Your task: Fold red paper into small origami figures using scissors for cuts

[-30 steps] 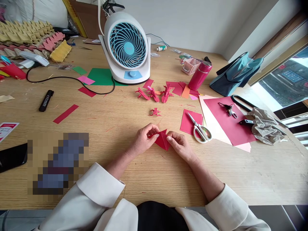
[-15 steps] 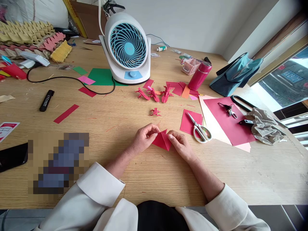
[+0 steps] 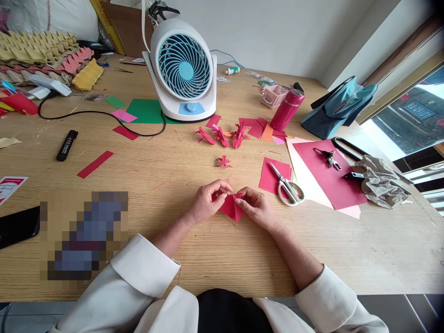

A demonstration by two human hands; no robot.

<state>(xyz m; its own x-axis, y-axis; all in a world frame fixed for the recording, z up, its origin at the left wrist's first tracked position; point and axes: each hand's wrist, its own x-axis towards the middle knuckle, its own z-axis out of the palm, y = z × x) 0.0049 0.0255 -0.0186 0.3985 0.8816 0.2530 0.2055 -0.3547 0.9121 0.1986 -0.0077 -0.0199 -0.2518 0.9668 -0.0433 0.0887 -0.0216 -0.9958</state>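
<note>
A creased piece of red paper (image 3: 233, 209), folded to a point at its lower end, is held between my two hands just above the table. My left hand (image 3: 211, 200) pinches its left upper edge between thumb and fingers. On the other side, my right hand (image 3: 258, 208) grips the right edge, its thumb lying on the front of the paper. Beyond my fingers sits a small red folded paper figure (image 3: 224, 161). Farther back are several larger ones, among them a red folded figure (image 3: 240, 135). White-handled scissors (image 3: 290, 190) lie right of my right hand, partly over red paper squares (image 3: 268, 178).
A white fan (image 3: 186, 69) stands at the back, its black cable curving left. Rightward are a red bottle (image 3: 288, 108), a teal bag (image 3: 338, 108) and a large red sheet (image 3: 326, 171) with keys on it. A black marker (image 3: 67, 145) and phone (image 3: 21, 226) lie left.
My right hand has moved slightly left, its thumb farther onto the paper. The paper's upper tip has gone down and its lower point now faces nearly straight toward me. Both hands keep their hold.
</note>
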